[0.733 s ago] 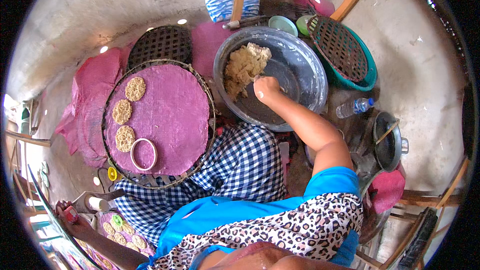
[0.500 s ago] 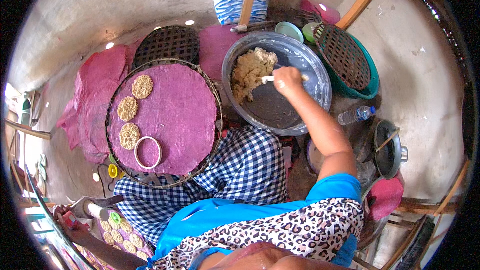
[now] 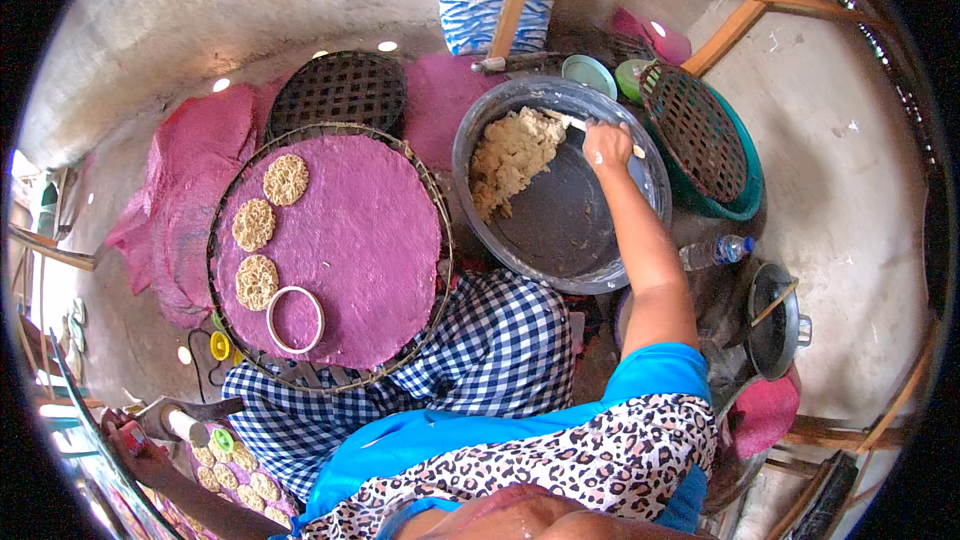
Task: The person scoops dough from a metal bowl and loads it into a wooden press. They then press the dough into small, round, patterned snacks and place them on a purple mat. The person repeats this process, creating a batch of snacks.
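so the right hand (image 3: 607, 143) is closed around a pale flat tool (image 3: 570, 121), its tip pointing left at the top of the dough (image 3: 515, 155), can't tell if they touch. left hand (image 3: 148, 466) is way off at lower left by a small red thing (image 3: 130, 436), too small to tell if it's gripping. the dough lies just left of the right hand, easily the nearer one, heaped against the left wall of the gray basin (image 3: 572, 210), longer from upper right to lower left. looks pale beige, lumpy, kinda crumbly.
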`<move>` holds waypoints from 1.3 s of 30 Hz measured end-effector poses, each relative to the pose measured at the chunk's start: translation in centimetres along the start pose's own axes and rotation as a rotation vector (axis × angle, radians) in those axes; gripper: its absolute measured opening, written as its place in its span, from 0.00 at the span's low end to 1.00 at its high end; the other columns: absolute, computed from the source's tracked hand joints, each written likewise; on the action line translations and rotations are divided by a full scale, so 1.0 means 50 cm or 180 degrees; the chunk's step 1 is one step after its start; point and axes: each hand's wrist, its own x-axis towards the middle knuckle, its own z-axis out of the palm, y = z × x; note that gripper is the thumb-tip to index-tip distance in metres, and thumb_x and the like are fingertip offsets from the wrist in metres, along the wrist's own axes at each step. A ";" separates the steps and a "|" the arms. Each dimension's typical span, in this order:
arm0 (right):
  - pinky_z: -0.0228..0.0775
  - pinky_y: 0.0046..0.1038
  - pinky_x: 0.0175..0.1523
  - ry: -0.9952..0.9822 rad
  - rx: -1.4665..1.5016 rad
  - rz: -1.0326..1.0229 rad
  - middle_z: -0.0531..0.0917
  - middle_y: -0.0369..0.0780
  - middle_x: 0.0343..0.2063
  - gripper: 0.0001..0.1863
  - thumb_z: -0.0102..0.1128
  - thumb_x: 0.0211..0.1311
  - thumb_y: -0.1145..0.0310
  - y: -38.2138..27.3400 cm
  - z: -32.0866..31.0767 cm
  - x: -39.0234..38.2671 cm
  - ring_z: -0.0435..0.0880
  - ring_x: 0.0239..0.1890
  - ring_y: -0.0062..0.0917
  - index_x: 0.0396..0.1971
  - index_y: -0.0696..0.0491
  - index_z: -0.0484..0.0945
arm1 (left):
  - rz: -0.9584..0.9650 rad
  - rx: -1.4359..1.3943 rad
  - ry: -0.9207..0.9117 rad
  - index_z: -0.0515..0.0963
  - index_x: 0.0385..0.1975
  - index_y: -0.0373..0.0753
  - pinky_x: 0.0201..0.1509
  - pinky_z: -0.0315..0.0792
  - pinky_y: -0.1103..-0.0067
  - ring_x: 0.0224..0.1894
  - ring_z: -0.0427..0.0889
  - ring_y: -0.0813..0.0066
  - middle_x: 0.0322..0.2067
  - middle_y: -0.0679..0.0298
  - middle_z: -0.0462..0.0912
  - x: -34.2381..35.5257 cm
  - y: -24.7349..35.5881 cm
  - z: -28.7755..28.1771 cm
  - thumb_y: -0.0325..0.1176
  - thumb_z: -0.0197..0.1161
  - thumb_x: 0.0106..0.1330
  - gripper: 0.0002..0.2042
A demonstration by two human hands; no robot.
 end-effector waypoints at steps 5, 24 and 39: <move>0.65 0.35 0.41 0.0071 0.0272 0.0184 0.80 0.40 0.22 0.09 0.47 0.53 0.65 -0.014 0.063 -0.051 0.79 0.26 0.32 0.26 0.49 0.77 | -0.0100 -0.0201 -0.0152 0.66 0.50 0.30 0.55 0.65 0.71 0.49 0.70 0.65 0.50 0.53 0.67 0.019 -0.004 0.000 0.35 0.49 0.64 0.18; 0.66 0.35 0.38 0.0342 0.1087 -0.0115 0.80 0.39 0.23 0.11 0.52 0.52 0.60 -0.073 0.063 -0.075 0.79 0.28 0.32 0.30 0.49 0.78 | -0.0066 -0.0300 -0.0236 0.67 0.47 0.27 0.49 0.68 0.77 0.40 0.72 0.71 0.39 0.57 0.72 0.039 -0.031 0.017 0.33 0.51 0.62 0.17; 0.68 0.39 0.43 -0.0466 0.1583 -0.0707 0.80 0.41 0.23 0.11 0.53 0.49 0.57 -0.046 0.056 -0.069 0.79 0.29 0.36 0.26 0.46 0.80 | 0.0334 0.0185 -0.0787 0.66 0.49 0.29 0.52 0.65 0.75 0.46 0.71 0.71 0.44 0.57 0.71 0.037 -0.026 0.019 0.36 0.53 0.62 0.20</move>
